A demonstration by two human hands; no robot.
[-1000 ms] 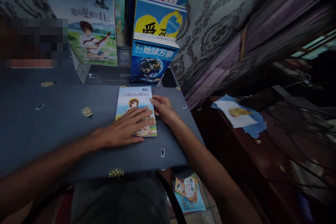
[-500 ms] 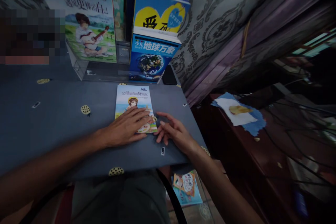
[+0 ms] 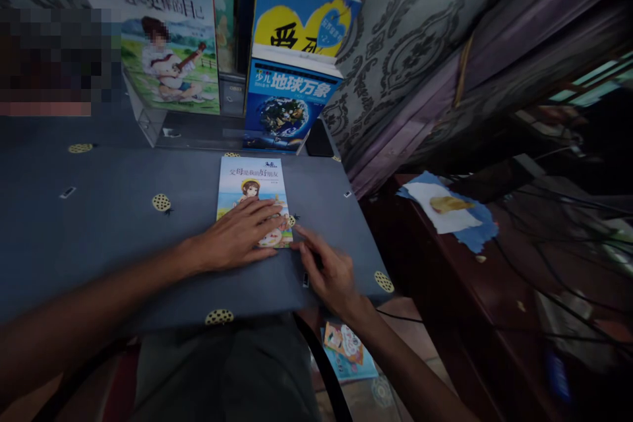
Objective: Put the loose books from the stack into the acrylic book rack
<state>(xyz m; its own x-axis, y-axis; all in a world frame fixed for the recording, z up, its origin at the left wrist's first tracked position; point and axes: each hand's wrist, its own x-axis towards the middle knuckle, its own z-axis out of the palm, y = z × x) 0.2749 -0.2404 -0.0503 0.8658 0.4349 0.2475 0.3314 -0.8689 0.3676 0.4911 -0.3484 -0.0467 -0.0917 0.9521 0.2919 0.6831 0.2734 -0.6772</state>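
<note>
A thin book [image 3: 252, 175] with a drawn child in a yellow hat lies face up on the grey patterned table [image 3: 113, 237]. My left hand [image 3: 242, 231] rests flat across its lower half, fingers spread, covering part of the picture. At the book's lower right corner is my right hand [image 3: 329, 270], its index finger and thumb extended near the edge and the other fingers curled. Whether a page corner is between those fingertips cannot be made out.
Behind stand a large guitar-player book [image 3: 173, 46], a yellow-and-blue book [image 3: 301, 16] and a globe book [image 3: 287, 105] on a rack. A dark phone [image 3: 319, 140] lies beside them. Small books [image 3: 349, 349] sit below the table's edge. A maroon surface with cloth [image 3: 448, 211] is at right.
My right hand has moved slightly down and its lower fingers have curled in, with the index finger nearer the book's corner. My left hand stays on the book.
</note>
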